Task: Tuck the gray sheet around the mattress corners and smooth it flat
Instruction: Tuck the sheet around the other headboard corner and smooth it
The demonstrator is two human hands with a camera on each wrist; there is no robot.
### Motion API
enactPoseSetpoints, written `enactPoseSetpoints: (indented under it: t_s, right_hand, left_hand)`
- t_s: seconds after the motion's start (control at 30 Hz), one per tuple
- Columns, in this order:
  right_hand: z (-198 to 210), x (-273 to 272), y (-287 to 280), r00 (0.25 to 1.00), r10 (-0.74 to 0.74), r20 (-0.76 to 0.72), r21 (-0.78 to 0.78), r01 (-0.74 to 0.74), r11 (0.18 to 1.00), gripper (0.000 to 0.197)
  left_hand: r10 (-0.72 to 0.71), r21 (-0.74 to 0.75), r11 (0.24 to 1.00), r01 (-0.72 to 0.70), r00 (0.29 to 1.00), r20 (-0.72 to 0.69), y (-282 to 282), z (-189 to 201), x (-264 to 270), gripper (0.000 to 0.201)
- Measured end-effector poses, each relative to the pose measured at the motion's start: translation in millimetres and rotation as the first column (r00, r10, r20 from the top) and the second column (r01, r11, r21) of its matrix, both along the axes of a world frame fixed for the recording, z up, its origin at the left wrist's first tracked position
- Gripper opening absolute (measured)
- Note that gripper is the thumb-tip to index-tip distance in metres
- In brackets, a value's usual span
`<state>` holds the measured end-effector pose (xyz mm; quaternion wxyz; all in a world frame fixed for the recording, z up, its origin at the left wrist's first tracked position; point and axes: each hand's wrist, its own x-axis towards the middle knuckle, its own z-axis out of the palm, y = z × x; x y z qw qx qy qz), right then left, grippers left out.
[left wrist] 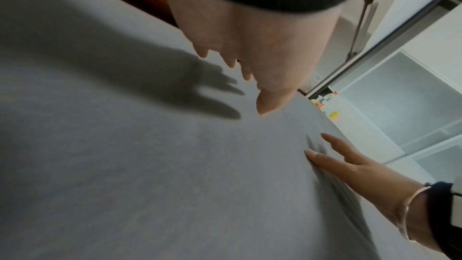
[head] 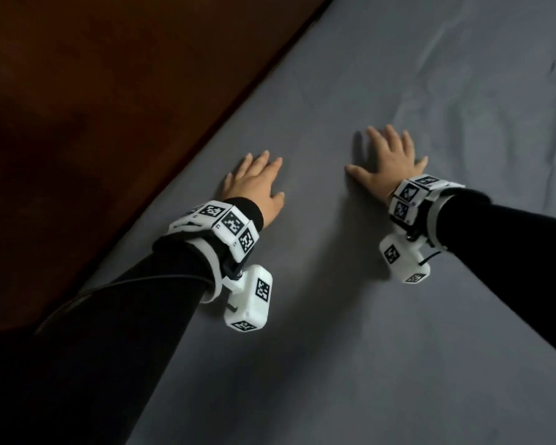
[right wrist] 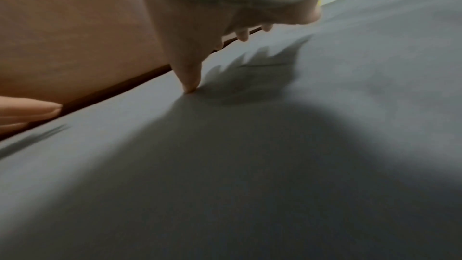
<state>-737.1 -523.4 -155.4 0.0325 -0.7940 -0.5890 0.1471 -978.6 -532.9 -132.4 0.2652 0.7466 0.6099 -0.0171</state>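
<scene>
The sheet [head: 366, 300] lies spread over the mattress top and fills most of the head view. It looks smooth near the hands, with soft creases [head: 482, 101] farther toward the bed's right side. It reads as thin, light cloth: limp, likely to slide and bunch under a push, so flat palms should serve for smoothing, while tucking would call for pinching the hem at an edge or corner.

The left hand [head: 254, 184] lies flat on the sheet close to the bed's left edge, fingers straight and spread, gripping nothing. The right hand [head: 389, 155] lies the same way, well apart from the left and farther in from that edge, fingers fanned and thumb out.

Along the left edge runs a dark brown board [head: 109, 107].

No mattress corner shows in any view, so whether the tucking is done cannot be told. The hem is hidden too. Both wrist views are blurred; the left one shows pale cabinets [left wrist: 400, 116] past the bed, their small items unreadable.
</scene>
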Motion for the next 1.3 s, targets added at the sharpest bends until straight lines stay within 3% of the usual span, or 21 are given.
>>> enactPoseSetpoints:
  t_s: [0.1,0.2,0.4,0.5,0.6,0.67,0.73,0.8,0.87,0.93,1.1,1.3]
  right_hand:
    - [-12,38,11,0.984,-0.172,-0.04,-0.056,0.17,0.984,0.114]
    - [-24,44,23,0.987,-0.156,-0.036,-0.166,0.148,0.975,0.136]
    - [-10,-25,15,0.977,0.197,-0.083,-0.275,-0.212,0.938,0.115]
    - [-6,-69,-7,0.89,0.423,-0.17,-0.259,-0.455,0.852,0.106]
    - [0,-84,-9,0.821,0.497,-0.281,-0.183,-0.554,0.812,0.087]
    - [5,-75,14,0.857,0.438,-0.27,-0.066,-0.471,0.88,0.076]
    - [2,-55,46,0.937,0.301,-0.177,0.013,-0.303,0.953,0.08]
    - [-3,-35,78,0.985,0.122,-0.123,-0.023,-0.126,0.992,0.099]
    - [-8,-27,102,0.992,0.04,-0.121,-0.134,-0.056,0.989,0.121]
    - [-9,-41,111,0.986,0.125,-0.107,-0.184,-0.144,0.972,0.128]
    - [-13,-117,61,0.883,0.457,-0.112,-0.145,-0.469,0.871,0.113]
    - [-7,-188,-46,0.676,0.716,-0.174,-0.192,-0.737,0.648,0.09]
  left_hand:
    - [-0.056,0.003,0.998,0.056,0.998,-0.018,21,-11,27,0.065]
    - [-0.08,-0.012,0.997,0.08,0.996,-0.042,41,-21,41,0.066]
    - [-0.072,-0.027,0.997,0.069,0.992,-0.108,55,-32,21,0.072]
    - [-0.024,-0.061,0.998,0.013,0.982,-0.188,55,-30,-2,0.071]
    - [0.021,-0.089,0.995,-0.044,0.97,-0.242,50,-30,-28,0.069]
    - [0.053,-0.105,0.991,-0.081,0.968,-0.244,45,-30,-43,0.069]
    - [0.103,-0.118,0.984,-0.131,0.971,-0.214,43,-31,-54,0.068]
    - [0.127,-0.109,0.983,-0.15,0.973,-0.193,41,-34,-57,0.068]
    - [0.124,-0.082,0.987,-0.141,0.975,-0.183,40,-39,-59,0.067]
    - [0.127,-0.068,0.988,-0.139,0.979,-0.163,40,-43,-61,0.067]
    - [0.181,-0.093,0.977,-0.193,0.976,-0.122,30,-35,-71,0.064]
    - [0.216,-0.159,0.956,-0.248,0.957,-0.194,-54,-21,-134,0.062]
